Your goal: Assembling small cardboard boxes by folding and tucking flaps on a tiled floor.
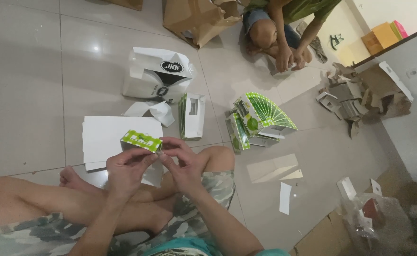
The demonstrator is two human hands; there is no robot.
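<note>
Count: one green-and-white carton [141,141] in hand; one white paper bag [156,73] far; one fanned stack of flat green cartons [265,111] right; two brown paper bags [196,16] far.

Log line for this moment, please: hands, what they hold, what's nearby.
left hand: holds green box | right hand: pinches its end | nearby: white sheets, flat box stack | another person's hands at top
</note>
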